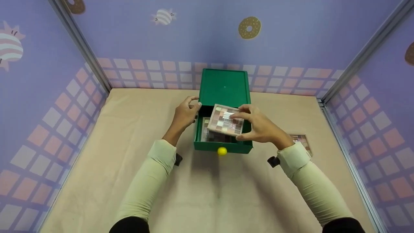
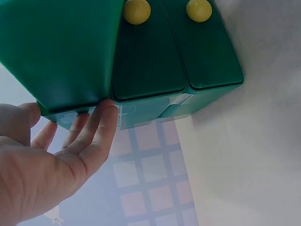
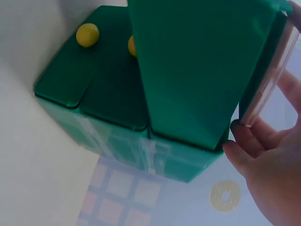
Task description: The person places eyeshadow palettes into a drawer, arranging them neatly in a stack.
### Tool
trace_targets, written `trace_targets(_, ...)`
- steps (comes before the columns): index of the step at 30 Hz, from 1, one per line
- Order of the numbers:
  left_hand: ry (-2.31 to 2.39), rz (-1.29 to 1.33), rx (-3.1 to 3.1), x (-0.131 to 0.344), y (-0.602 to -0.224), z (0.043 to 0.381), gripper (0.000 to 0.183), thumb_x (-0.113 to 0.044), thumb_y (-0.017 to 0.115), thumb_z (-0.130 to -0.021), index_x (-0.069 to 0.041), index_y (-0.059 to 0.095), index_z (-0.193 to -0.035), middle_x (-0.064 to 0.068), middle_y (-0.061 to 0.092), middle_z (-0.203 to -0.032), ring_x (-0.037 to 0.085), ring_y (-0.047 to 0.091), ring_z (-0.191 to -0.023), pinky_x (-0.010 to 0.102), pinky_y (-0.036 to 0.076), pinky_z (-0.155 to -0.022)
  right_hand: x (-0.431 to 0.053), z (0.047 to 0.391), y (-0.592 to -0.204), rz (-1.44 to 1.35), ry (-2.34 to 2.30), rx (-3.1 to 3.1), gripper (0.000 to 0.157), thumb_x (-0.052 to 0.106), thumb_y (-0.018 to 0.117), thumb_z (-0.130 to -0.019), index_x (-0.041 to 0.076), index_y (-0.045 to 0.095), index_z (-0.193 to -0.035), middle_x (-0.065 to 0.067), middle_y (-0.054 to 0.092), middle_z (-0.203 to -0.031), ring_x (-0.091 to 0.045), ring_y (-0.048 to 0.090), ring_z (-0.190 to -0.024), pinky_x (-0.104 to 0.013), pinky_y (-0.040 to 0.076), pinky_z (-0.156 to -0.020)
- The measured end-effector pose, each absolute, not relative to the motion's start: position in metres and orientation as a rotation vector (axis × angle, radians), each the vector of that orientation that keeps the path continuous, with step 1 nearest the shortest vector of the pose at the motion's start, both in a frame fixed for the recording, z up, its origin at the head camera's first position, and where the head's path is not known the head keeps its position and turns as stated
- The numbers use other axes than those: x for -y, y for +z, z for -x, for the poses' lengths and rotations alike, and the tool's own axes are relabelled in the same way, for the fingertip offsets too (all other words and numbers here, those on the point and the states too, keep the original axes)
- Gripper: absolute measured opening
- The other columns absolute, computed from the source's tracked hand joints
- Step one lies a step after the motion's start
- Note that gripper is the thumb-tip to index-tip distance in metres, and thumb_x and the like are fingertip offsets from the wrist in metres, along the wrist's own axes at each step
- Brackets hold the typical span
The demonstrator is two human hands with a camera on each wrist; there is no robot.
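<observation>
A green cabinet [image 1: 224, 85] stands at the back middle of the table, its top drawer [image 1: 207, 146] pulled out toward me. Over that drawer, my right hand [image 1: 260, 124] holds an eyeshadow palette [image 1: 221, 120] by its right side, tilted, with thumb and fingers at its edges. Beneath it another palette [image 1: 205, 134] lies inside the drawer, partly covered. My left hand [image 1: 185, 114] rests against the cabinet's left side; in the left wrist view its extended fingers [image 2: 101, 134] touch the side wall by the top drawer.
On the table to the right lies a further palette [image 1: 304, 142], partly behind the right sleeve. Two lower drawers, closed, carry yellow knobs [image 2: 199, 10]; the top one has a yellow knob [image 1: 222, 151] too. Patterned walls [image 1: 207, 38] enclose the table's back and sides.
</observation>
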State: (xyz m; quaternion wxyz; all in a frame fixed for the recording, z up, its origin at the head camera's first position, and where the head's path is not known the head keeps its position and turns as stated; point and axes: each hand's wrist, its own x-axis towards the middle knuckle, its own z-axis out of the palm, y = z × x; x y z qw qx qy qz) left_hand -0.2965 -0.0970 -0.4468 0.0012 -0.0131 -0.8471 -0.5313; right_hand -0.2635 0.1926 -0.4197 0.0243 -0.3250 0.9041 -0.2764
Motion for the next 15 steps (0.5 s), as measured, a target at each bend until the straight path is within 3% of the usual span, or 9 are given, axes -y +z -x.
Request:
trace_targets(11,-1.696,0.016,2.684,0.097,-0.447,0.298,0.04,-0.04,0.049,-0.098,-0.031,0.048,-0.137,0.006,0.065,-0.116,0.021,0.066,-0.084,0.04,0.056,-0.07,-0.171,0.268,-0.423,1.116,-0.697,-2.728,0.048,0.044,0.076,-0.074,0.031,0.066,-0.119,-0.007,0.036,-0.148,-0.03,0.031,-0.135,-0.058,0.036,-0.107)
trace_targets(15,-1.681,0.006,2.69,0.097,-0.447,0.298,0.04,-0.04,0.05,-0.098,-0.031,0.048,-0.137,0.006,0.066,-0.114,0.021,0.065,-0.082,0.036,0.055,-0.068,-0.168,0.269,-0.424,1.137,-0.697,-2.683,0.046,0.043,0.075,-0.078,0.032,0.064,-0.121,-0.005,0.031,-0.153,-0.03,0.026,-0.14,-0.058,0.035,-0.108)
